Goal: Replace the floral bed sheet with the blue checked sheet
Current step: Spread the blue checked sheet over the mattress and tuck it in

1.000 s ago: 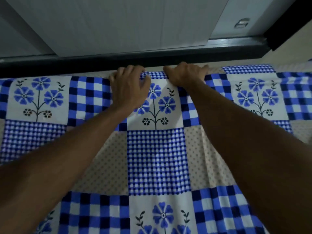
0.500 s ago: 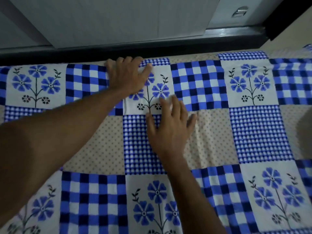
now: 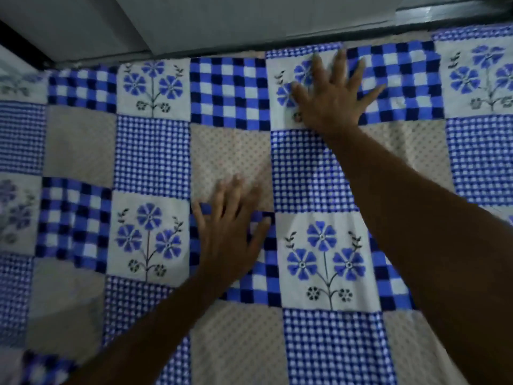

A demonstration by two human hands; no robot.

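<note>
The blue checked sheet [image 3: 152,157], a patchwork of blue checks, blue flower squares and beige dotted squares, lies spread flat over the bed and fills most of the view. My left hand [image 3: 230,237] rests palm down with fingers apart on the middle of the sheet, over a beige and a checked square. My right hand [image 3: 333,98] is pressed flat with fingers spread near the sheet's far edge, across a flower square and a large-check square. Neither hand grips any cloth. The floral sheet is not in view.
A dark bed frame edge [image 3: 444,15] runs along the far side of the sheet. Behind it stands a pale grey wall or panel [image 3: 222,18]. A dark vertical strip [image 3: 19,43] shows at the far left corner.
My right hand has moved from the middle of the sheet up to its far edge. My left hand has drawn back from the far edge to the middle. The view has swung left.
</note>
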